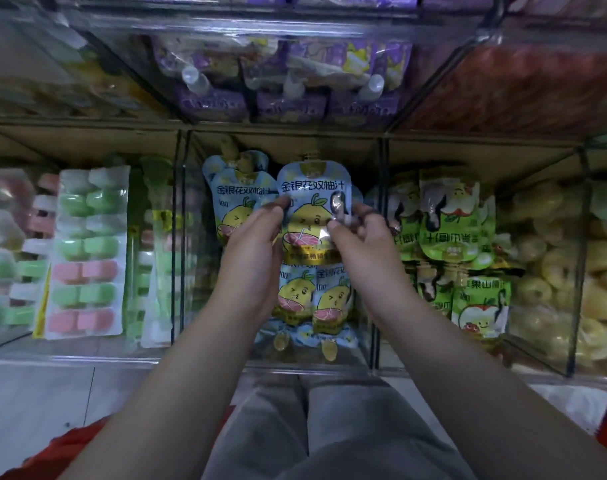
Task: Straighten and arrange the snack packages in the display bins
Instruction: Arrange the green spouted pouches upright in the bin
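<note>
The left hand (257, 244) and right hand (360, 237) cover the sides and lower edge of the pouch (312, 202). It hides much of the rear pouches (239, 188). The purple pouches (212, 102) are blurred. The yellow snacks (554, 271) run off the right edge.

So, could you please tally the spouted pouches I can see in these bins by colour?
Blue pouches: 5 plainly showing, counting the held pouch between left hand and right hand
Green pouches: at least 4
Purple pouches: 3 with clear caps showing
Total: at least 12
</note>
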Tool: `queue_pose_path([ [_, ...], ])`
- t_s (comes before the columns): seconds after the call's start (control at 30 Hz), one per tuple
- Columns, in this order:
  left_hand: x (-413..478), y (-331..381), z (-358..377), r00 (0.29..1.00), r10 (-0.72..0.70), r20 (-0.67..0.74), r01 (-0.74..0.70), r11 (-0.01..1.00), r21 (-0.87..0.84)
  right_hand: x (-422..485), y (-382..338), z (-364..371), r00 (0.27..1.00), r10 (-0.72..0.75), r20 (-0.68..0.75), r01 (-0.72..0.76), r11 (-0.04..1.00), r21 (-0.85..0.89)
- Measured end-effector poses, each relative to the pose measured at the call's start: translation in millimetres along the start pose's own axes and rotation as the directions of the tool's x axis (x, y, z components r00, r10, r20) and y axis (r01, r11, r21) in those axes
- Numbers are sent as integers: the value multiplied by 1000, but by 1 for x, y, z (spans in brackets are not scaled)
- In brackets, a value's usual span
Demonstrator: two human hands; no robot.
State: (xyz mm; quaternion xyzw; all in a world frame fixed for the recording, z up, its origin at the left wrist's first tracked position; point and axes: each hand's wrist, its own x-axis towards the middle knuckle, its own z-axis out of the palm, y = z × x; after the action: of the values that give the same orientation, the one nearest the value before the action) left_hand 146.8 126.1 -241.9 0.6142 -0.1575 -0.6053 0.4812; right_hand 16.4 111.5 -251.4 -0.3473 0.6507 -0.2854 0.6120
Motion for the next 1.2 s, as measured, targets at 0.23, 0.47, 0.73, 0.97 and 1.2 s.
queue_pose_path([
  [0.23, 17, -1, -1, 999, 9, 42, -9, 1000, 4, 15, 9, 12, 999, 31, -23, -30, 999, 25],
  [0.47, 21, -3, -2, 998, 1, 57, -5, 997, 73, 14, 11, 16, 1000, -8, -6, 8, 999, -37],
  [0.73, -3, 6, -4, 996, -19, 93, 18, 1000, 8, -13, -5, 12, 995, -98, -30, 99, 995, 18],
  [0.97, -34, 22, -3, 988, 16, 155, -7, 998, -57, -36, -8, 19, 981, -188, -44, 191, 979, 75],
  [1.2, -70, 34, -10, 969, 66, 238, -38, 992, -122, -68, -7, 24, 960, -274, -58, 279, 951, 135],
])
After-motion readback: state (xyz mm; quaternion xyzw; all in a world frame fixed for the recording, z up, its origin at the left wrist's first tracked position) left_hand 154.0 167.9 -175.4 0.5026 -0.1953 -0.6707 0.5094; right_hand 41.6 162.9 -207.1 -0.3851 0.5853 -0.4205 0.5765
